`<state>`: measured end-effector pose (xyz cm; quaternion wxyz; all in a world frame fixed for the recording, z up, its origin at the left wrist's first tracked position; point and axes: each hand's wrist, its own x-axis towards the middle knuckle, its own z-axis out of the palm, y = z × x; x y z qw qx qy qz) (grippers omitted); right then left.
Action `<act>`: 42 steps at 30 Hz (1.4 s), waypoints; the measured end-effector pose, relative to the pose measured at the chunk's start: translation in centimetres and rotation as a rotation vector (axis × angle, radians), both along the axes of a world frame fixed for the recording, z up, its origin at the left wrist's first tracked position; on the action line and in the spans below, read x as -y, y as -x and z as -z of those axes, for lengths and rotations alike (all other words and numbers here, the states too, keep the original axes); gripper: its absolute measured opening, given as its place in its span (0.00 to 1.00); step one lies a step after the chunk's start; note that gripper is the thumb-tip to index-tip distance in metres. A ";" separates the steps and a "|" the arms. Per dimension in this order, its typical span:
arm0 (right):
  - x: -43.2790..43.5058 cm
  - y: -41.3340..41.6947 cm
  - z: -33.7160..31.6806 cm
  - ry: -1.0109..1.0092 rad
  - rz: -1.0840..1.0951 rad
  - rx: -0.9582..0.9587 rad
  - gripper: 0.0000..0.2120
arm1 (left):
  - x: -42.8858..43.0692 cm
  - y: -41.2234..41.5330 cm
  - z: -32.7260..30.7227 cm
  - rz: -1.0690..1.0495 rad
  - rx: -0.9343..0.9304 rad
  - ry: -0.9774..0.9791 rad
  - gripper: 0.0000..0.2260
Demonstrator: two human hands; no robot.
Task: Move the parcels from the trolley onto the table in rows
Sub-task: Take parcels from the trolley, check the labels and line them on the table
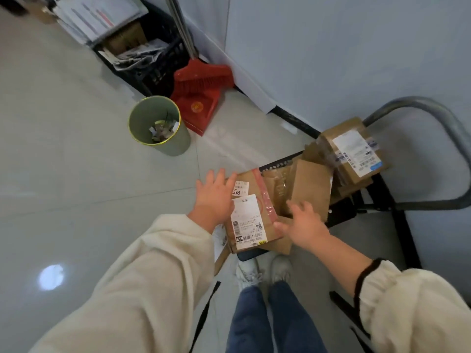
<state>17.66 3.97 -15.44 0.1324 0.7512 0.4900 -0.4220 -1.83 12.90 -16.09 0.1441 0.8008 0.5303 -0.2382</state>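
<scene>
A brown cardboard parcel (251, 212) with white labels and red tape lies on top of the pile on the black trolley (382, 207). My left hand (215, 197) lies with spread fingers against the parcel's left side. My right hand (304, 224) reaches to its right edge, fingers loosely spread, thumb at the near corner. Neither hand has curled round it. Behind it stand a plain brown parcel (311, 191) and, further back, a taped parcel with a white label (354, 151). The table is out of view.
The trolley's grey handle (443, 118) arches at the right by the wall. A green waste bin (158, 124), a red dustpan (201, 98) and a black crate of papers (147, 57) stand on the tiled floor at the back. My feet are just below the parcels.
</scene>
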 end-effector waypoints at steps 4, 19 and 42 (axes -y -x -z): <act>1.7 1.2 4.3 0.064 0.177 -0.135 0.38 | -0.8 -0.2 3.5 -0.003 0.051 0.019 0.34; 2.6 3.3 4.6 -0.117 0.745 -0.607 0.20 | 1.5 -0.5 2.5 -0.223 0.355 0.000 0.32; 2.3 0.2 -37.6 -1.353 0.104 -0.234 0.27 | 6.7 -0.4 -37.1 -0.400 1.261 -0.934 0.21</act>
